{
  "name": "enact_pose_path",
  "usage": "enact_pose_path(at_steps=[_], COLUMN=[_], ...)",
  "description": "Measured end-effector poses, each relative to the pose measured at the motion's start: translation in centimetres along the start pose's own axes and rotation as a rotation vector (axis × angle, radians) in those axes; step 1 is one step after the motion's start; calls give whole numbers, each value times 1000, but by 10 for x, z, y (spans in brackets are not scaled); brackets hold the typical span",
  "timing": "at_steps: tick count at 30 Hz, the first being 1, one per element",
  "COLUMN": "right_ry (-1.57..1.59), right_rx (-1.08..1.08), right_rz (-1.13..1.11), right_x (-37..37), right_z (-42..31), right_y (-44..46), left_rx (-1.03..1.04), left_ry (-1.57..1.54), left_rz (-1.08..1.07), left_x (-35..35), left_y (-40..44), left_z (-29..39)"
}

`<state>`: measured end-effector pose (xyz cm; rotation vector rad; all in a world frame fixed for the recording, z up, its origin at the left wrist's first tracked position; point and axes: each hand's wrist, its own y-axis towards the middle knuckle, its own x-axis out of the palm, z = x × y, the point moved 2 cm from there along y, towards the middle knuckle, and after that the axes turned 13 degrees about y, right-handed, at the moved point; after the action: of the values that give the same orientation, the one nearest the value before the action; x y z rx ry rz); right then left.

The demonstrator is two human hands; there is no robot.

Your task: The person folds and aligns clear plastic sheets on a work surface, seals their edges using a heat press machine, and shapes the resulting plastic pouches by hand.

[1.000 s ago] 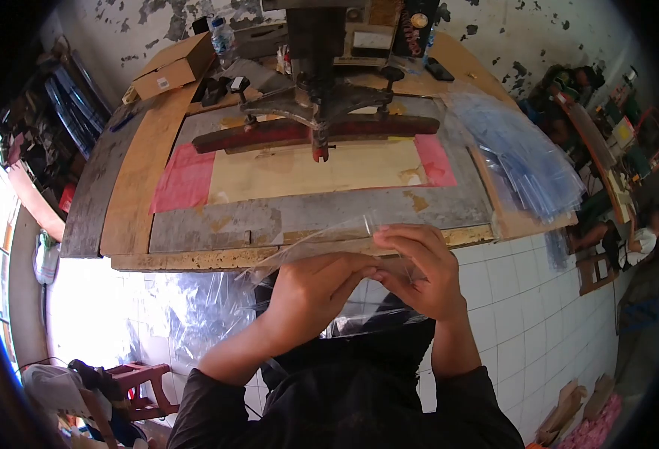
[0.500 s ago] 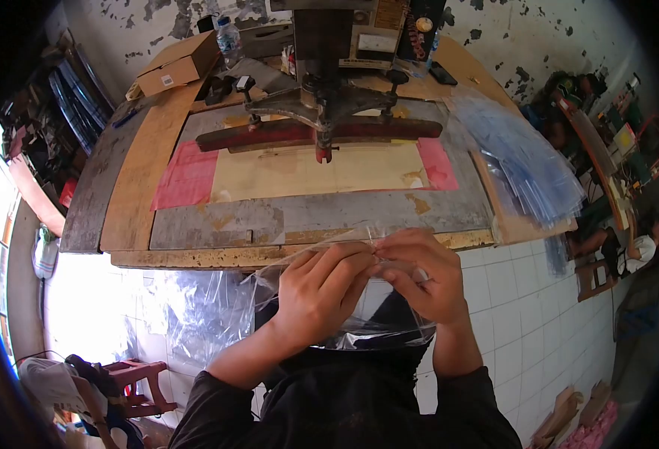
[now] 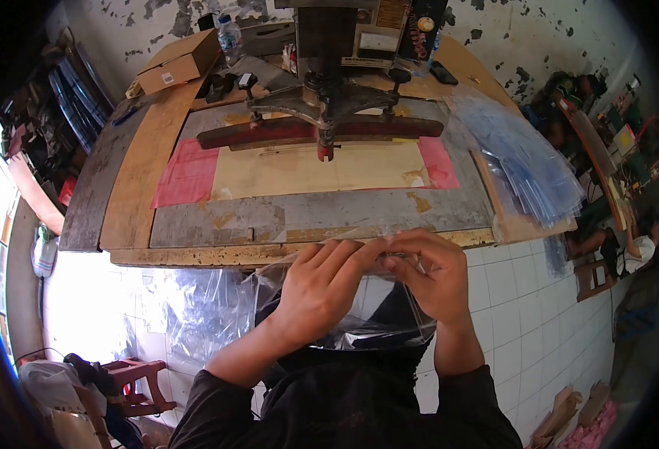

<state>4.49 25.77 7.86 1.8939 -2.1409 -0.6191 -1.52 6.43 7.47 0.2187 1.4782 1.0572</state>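
Observation:
My left hand (image 3: 318, 288) and my right hand (image 3: 436, 275) meet in front of the table's near edge, their fingertips close together. Both pinch the upper edge of a clear plastic sheet (image 3: 378, 303), which hangs over my lap; whether it is a bag or a single layer I cannot tell. The exact pinch point is partly hidden by my fingers. Beyond them stands a press (image 3: 320, 112) with a long dark red bar, above a yellowish sheet (image 3: 314, 170) with pink pieces (image 3: 184, 176) at its sides.
Stacked clear bluish plastic sheets (image 3: 528, 168) lie at the table's right. More crumpled plastic (image 3: 202, 310) hangs at the left below the edge. A cardboard box (image 3: 178, 63), a water bottle (image 3: 230, 39) and a phone (image 3: 442, 72) are at the back. Another person (image 3: 636, 251) sits far right.
My hands have shifted slightly right, with the left fingers reaching further toward the right hand. The plastic stays in their grip. At the lower left, another person's arm has moved.

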Motion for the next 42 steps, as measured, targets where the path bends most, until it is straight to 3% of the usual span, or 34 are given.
enact_pose_path(at_steps=[5, 7, 12, 15, 21, 24, 26, 28, 30, 32, 34, 37, 38, 40, 42], right_ry=[2, 13, 46, 96, 146, 34, -63, -82, -22, -16, -11, -44, 9, 71, 72], right_rx=[5, 56, 37, -44, -243, -169, 128, 165, 292, 274, 249, 254, 253, 253, 262], right_rz=[40, 127, 172, 229, 420, 432, 264, 215, 179, 179, 178, 202, 236, 264, 274], right_x=[-3, -8, -31, -38, -52, -62, -72, -81, -82, -75, -71, -67, -68, -69, -72], right_z=[9, 6, 18, 20, 56, 86, 107, 119, 128, 127, 120, 118, 119, 122, 123], right_y=[1, 3, 3, 9, 37, 43, 37, 32, 24, 25, 28, 28, 28, 30, 31], left_rx=[-142, -268, -349, -289, 50, 151, 111, 101, -170, -221, -408, -595, -606, -665, -676], left_ry=[-30, 189, 191, 263, 468, 411, 257, 186, 4, -14, -334, -304, -302, -491, -472], left_rz=[-33, -164, -274, -256, 118, 42, -271, -292, -352, -374, -296, -363, -368, -185, -216], left_x=[-8, -17, -33, -42, -40, -16, 8, 7, 1, 3, 7, 3, 7, 11, 12], left_y=[-5, -15, -41, -38, 27, 29, 10, 1, -10, -21, -31, -30, -31, -32, -34], left_z=[2, -8, -30, -36, -72, -105, -133, -138, -140, -152, -164, -162, -160, -159, -160])
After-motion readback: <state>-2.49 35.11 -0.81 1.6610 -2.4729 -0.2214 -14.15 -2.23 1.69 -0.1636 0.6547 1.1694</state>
